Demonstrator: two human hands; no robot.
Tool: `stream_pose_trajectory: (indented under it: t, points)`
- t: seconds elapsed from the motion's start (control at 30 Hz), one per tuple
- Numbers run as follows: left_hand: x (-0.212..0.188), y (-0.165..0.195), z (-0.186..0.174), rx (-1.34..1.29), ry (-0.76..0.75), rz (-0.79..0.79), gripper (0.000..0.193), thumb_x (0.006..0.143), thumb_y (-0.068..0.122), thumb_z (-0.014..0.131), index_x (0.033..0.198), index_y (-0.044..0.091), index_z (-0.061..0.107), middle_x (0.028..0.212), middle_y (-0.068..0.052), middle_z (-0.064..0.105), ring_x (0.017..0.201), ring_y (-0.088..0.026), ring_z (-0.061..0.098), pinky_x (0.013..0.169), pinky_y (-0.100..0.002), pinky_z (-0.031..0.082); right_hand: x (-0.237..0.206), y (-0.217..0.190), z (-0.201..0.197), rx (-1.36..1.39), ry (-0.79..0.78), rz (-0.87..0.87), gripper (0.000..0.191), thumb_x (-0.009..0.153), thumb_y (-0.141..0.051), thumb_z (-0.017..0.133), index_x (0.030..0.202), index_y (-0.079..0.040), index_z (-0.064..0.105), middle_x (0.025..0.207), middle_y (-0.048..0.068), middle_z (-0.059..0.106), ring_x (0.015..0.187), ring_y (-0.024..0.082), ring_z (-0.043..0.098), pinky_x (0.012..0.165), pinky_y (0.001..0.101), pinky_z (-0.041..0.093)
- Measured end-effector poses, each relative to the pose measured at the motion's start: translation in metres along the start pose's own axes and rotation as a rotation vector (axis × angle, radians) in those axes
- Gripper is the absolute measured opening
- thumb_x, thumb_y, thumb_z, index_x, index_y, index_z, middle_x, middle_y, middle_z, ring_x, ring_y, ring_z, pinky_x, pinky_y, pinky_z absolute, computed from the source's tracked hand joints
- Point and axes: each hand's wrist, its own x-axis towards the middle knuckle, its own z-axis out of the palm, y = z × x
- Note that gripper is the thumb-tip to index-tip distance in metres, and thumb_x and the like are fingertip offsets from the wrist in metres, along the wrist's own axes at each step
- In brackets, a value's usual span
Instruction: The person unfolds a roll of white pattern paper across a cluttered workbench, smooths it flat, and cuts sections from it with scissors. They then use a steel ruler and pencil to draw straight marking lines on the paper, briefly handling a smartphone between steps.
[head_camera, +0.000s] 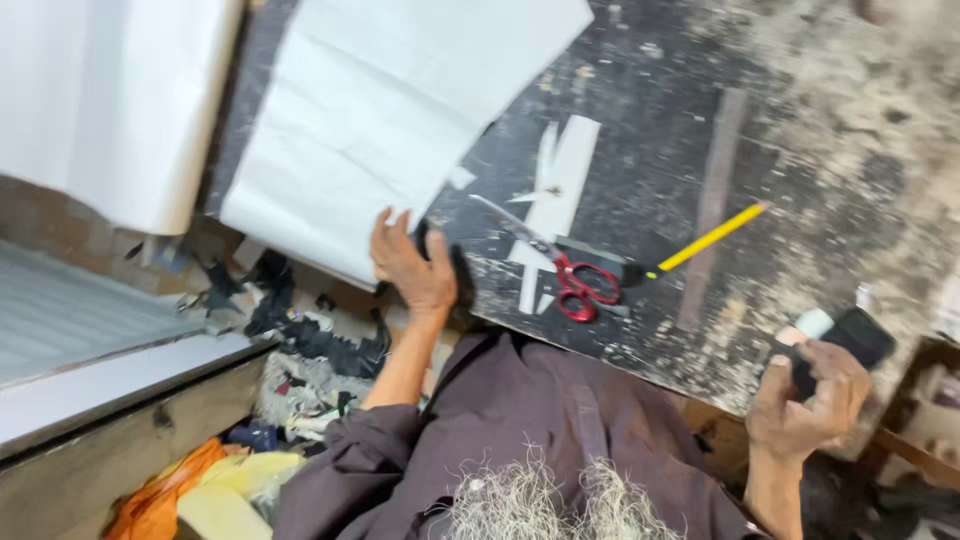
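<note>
Closest to us is our dark purple shirt (540, 420), filling the lower middle of the view. Our left hand (412, 262) is raised with its fingers spread and lightly curled, pressing at the lower edge of a large white paper sheet (390, 110) that lies creased across the dark, worn tabletop (660, 100); a small dark thing sits just behind the palm, and we cannot tell whether the hand grips it. Our right hand (808, 400) is closed around a black object with a pale end (840, 335), held at the tabletop's near right edge.

Between our hands lie red-handled scissors (560, 268), blades pointing up and left, resting on narrow white paper strips (558, 195). Just right of the scissors a yellow pencil (708, 238) lies slanted, beside a long dark strip (708, 200) on the tabletop.

To the left, a second white sheet (120, 100) hangs over the edge. Below it, dark fabric scraps (300, 330) are heaped on the floor, with orange and yellow cloth (190, 490) nearer to us.
</note>
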Motion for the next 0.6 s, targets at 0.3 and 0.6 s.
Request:
stream_pose_trajectory:
  t: [0.3, 0.6]
  points:
    - [0.049, -0.069, -0.085, -0.18, -0.059, 0.143, 0.037, 0.091, 0.008, 0.068, 0.126, 0.004, 0.06, 0.132, -0.015, 0.061, 0.125, -0.035, 0.055, 0.108, -0.045, 0.039, 0.03, -0.163, 0.104, 0.175, -0.453, -0.161, 0.025, 0.08, -0.005, 0.077, 0.104, -0.005, 0.073, 0.109, 0.011, 0.069, 0.104, 0.033, 0.064, 0.09, 0.0414, 0.052]
    - [0.098, -0.143, -0.121, -0.118, -0.105, 0.185, 0.028, 0.089, 0.006, 0.068, 0.117, 0.007, 0.066, 0.122, -0.012, 0.065, 0.112, -0.033, 0.059, 0.098, -0.045, 0.044, 0.019, -0.167, 0.122, -0.066, -0.49, -0.141, 0.04, 0.082, -0.013, 0.076, 0.119, -0.005, 0.063, 0.118, 0.016, 0.064, 0.112, 0.038, 0.062, 0.098, 0.0463, 0.05]
